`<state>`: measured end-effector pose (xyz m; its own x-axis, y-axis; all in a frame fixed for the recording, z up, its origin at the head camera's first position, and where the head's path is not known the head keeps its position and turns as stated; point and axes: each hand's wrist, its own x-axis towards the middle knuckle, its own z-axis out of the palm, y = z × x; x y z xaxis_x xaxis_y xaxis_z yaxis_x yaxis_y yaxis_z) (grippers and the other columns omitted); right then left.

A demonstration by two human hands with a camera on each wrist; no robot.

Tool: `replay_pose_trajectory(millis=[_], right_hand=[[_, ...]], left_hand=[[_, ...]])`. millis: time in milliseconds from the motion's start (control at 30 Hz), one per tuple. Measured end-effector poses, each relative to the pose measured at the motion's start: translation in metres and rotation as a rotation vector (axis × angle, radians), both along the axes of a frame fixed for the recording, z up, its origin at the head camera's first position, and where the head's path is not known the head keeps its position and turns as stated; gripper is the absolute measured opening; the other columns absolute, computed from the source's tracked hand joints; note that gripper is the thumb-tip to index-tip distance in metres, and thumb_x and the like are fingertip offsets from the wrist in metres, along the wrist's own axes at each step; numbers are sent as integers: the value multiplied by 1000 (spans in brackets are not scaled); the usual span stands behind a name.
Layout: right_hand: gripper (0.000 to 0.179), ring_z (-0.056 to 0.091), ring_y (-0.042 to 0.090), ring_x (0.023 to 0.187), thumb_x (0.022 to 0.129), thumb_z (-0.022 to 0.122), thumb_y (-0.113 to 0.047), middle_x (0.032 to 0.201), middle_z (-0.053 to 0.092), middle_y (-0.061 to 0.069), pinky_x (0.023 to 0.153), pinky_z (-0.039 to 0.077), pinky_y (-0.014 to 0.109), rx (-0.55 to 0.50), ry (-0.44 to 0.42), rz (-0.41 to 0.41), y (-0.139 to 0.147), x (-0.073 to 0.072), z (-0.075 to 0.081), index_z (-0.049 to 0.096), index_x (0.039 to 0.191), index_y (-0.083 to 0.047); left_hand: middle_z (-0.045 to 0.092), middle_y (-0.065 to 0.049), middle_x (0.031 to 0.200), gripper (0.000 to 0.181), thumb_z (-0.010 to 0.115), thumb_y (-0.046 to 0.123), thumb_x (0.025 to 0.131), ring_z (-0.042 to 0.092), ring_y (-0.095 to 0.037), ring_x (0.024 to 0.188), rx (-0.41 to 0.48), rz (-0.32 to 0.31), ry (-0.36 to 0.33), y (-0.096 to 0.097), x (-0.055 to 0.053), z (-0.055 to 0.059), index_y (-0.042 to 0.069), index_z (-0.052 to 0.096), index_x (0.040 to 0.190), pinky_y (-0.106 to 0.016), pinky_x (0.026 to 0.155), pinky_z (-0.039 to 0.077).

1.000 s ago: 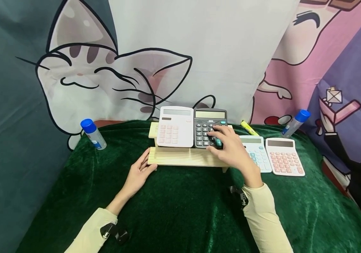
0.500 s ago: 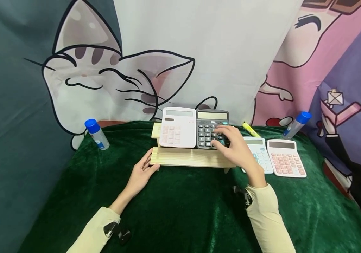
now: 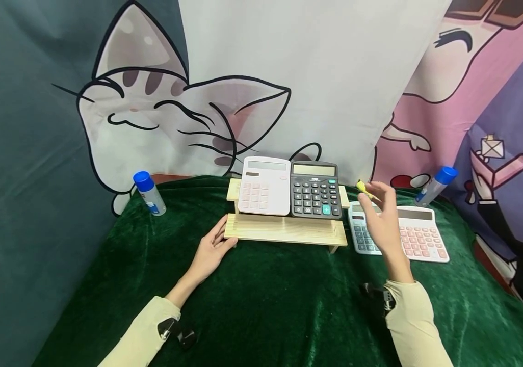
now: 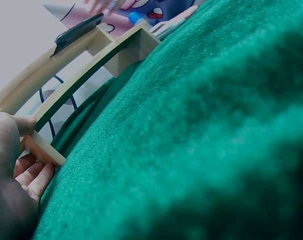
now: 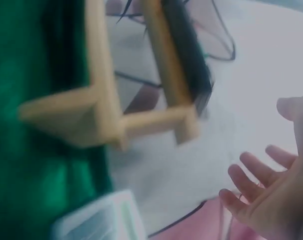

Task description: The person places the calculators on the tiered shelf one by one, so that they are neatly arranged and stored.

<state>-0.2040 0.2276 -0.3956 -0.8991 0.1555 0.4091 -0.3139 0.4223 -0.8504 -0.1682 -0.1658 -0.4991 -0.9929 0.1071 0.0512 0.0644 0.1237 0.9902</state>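
Observation:
My left hand (image 3: pixel 209 253) holds the left end of a two-step wooden stand (image 3: pixel 284 229); in the left wrist view its thumb and fingers (image 4: pixel 37 175) lie around the end piece. On the upper step lean a white calculator with pink keys (image 3: pixel 264 186) and a black calculator (image 3: pixel 316 190), side by side. My right hand (image 3: pixel 384 224) is in the air right of the stand, fingers spread and holding nothing in the right wrist view. Below it lie a white calculator with blue keys (image 3: pixel 362 232) and one with pink keys (image 3: pixel 422 239), both partly covered by the hand.
A blue-capped bottle (image 3: pixel 150 193) stands left of the stand, and another blue-capped bottle (image 3: pixel 436 186) at the far right. A yellow highlighter (image 3: pixel 362 187) lies behind the right hand, partly hidden. Green velvet cloth (image 3: pixel 266 306) covers the table; a printed cartoon curtain (image 3: pixel 335 76) hangs behind.
My right hand has left the black calculator and moved right, over the two calculators on the cloth. The left hand keeps its hold on the stand. The head view has shifted slightly.

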Motion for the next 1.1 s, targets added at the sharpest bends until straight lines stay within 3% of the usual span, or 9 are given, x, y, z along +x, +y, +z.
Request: replay_pose_trajectory(millis=[133, 267, 500, 700, 800, 933, 1100], right_hand=[[43, 46, 20, 135, 104, 53, -25, 135, 51, 10, 118, 32, 43, -99, -124, -82, 20, 3, -22, 39, 141, -8], [52, 39, 28, 142, 105, 50, -29, 143, 45, 15, 120, 28, 49, -102, -231, -96, 34, 3, -43, 31, 146, -3], [60, 33, 31, 145, 100, 60, -26, 152, 39, 19, 121, 25, 50, -63, -218, -128, 43, 0, -66, 33, 148, -3], [83, 21, 40, 149, 93, 67, -39, 160, 22, 26, 121, 18, 58, 180, -280, -155, 49, -1, -79, 24, 156, -5], [95, 22, 45, 146, 89, 71, -44, 158, 22, 30, 118, 19, 63, 336, -300, -125, 51, -2, -87, 19, 157, -3], [104, 20, 49, 144, 82, 76, -49, 155, 24, 31, 117, 15, 64, 513, -271, -119, 52, -4, -94, 23, 154, 4], [112, 15, 52, 142, 78, 76, -54, 153, 19, 36, 117, 10, 66, 656, -315, -148, 52, -4, -98, 21, 153, 9]], left_hand=[[40, -8, 158, 71, 68, 31, 96, 46, -21, 139, -2, -5, -7, 0, -1, -2, 22, 31, 157, -26, 107, 45], [42, -9, 157, 71, 68, 27, 96, 48, -21, 137, 18, 0, -8, 0, -1, -2, 21, 32, 157, -18, 101, 47], [41, -9, 157, 72, 68, 28, 96, 46, -20, 138, 8, 4, -11, -1, -1, -3, 20, 31, 157, -17, 103, 44], [43, -8, 156, 71, 69, 28, 96, 48, -20, 137, 7, 11, -12, -1, -2, -3, 23, 33, 156, -16, 102, 44], [43, -9, 156, 72, 69, 27, 96, 48, -21, 137, 16, 1, -7, -1, -2, -2, 21, 32, 157, -13, 99, 46], [43, -10, 156, 73, 68, 26, 96, 50, -24, 135, 36, -16, 2, 0, -2, -2, 16, 29, 158, -13, 95, 49], [43, -11, 156, 73, 68, 25, 96, 50, -24, 134, 41, -11, -1, 1, -2, 0, 16, 29, 158, -14, 94, 50]])
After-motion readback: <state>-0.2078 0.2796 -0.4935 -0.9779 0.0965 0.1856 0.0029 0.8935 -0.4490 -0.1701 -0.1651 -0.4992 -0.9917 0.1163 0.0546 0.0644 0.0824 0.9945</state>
